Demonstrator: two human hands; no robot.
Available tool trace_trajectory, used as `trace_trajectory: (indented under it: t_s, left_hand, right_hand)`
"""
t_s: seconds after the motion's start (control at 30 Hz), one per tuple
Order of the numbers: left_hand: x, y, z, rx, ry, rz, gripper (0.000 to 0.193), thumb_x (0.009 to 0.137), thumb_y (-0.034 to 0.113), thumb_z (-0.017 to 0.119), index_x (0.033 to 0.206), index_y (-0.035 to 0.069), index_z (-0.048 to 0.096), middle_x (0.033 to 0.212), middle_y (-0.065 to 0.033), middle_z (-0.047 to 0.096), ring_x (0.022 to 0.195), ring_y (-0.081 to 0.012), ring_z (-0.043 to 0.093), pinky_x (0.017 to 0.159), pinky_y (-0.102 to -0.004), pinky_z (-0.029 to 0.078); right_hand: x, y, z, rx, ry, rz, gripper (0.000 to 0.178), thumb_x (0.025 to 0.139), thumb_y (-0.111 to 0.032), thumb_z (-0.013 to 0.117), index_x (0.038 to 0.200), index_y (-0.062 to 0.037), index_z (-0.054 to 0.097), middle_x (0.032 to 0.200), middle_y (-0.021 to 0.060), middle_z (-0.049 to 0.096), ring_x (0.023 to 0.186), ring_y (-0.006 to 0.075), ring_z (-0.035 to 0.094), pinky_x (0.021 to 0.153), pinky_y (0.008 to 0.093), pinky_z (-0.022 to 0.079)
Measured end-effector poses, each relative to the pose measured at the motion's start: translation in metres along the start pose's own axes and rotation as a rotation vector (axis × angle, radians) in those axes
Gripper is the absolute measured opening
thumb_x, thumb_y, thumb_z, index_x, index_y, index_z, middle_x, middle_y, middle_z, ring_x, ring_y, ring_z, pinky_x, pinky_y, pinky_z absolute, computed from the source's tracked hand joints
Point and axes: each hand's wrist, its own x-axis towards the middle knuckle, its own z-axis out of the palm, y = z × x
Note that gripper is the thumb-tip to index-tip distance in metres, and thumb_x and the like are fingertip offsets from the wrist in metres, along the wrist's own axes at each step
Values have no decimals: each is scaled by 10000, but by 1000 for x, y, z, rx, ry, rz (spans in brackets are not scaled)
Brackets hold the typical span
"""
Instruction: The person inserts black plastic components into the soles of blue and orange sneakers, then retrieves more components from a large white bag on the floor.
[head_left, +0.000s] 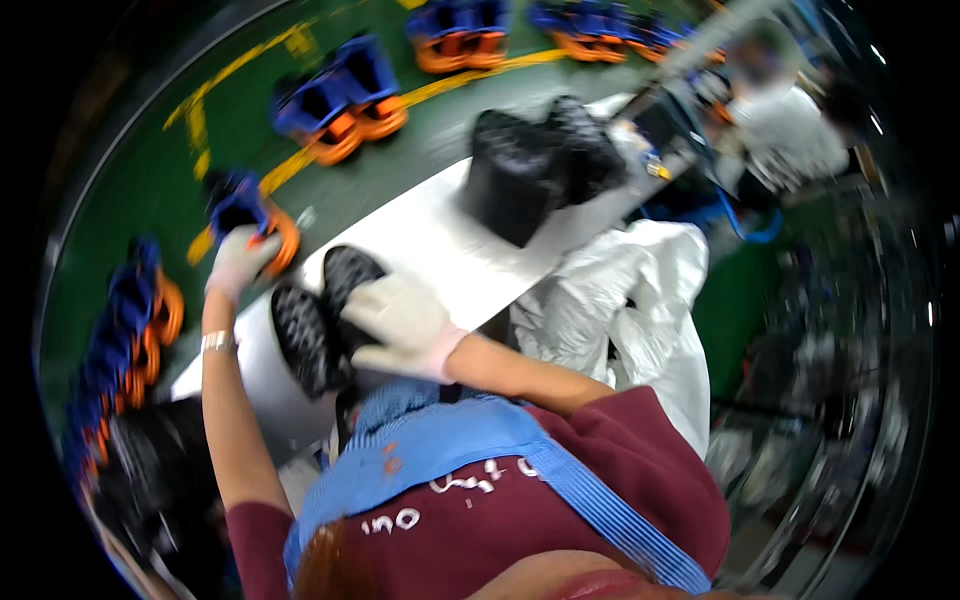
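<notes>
My left hand (240,262), in a pale glove, closes on the near edge of a blue-and-orange boot-shaped piece (238,205) beyond the table's edge. A pair of black ridged soles (303,335) lies on the white table (420,245) in front of me; the rest of those shoes is mostly hidden. My right hand (405,318), gloved too, rests with fingers spread on or just over the right sole (350,270). Farther right stand tall black boots (515,170), blurred, one with its ridged sole showing.
More blue-and-orange pieces (340,100) stand in pairs on the green floor along yellow lines, with a row (130,320) at the left. White plastic bags (630,290) bulge beside the table at right. Another person (790,130) works at the far right. Black bags (160,460) lie at lower left.
</notes>
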Motion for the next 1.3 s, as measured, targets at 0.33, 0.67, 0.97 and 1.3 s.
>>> trace_trajectory:
  t_s: [0.33, 0.67, 0.97, 1.3]
  left_hand:
    - [-111, -26, -33, 51, 580, 54, 451, 854, 339, 693, 1221, 84, 632, 1050, -122, 643, 862, -223, 651, 783, -318, 523]
    - [-183, -42, -16, -253, 604, -99, 308, 891, 244, 661, 1157, 90, 684, 1042, -125, 677, 852, -213, 670, 782, -296, 537]
    - [-195, -33, -20, -362, 590, -92, 312, 907, 289, 631, 1105, 61, 708, 1007, -125, 685, 833, -211, 658, 783, -300, 530]
    - [-208, 30, -67, -1740, -81, 207, 615, 1016, 400, 405, 1451, -31, 347, 1395, -166, 506, 1267, -239, 521, 1099, -379, 388]
  right_hand:
    - [12, -62, 21, -2, -58, 190, 501, 737, -306, 767, 1127, -33, 614, 1126, 151, 631, 1053, 334, 586, 911, 400, 475]
    - [34, -89, 42, -215, -130, 73, 588, 634, -346, 835, 1082, -54, 591, 1069, 111, 608, 981, 329, 570, 870, 404, 470]
    - [36, -84, 17, -52, -123, 60, 562, 576, -260, 873, 991, -35, 568, 974, 116, 591, 939, 322, 563, 836, 392, 473]
    - [119, -136, 1, 346, -136, -287, 602, 632, -211, 830, 1130, -3, 561, 1131, 162, 589, 1061, 330, 578, 926, 386, 472]
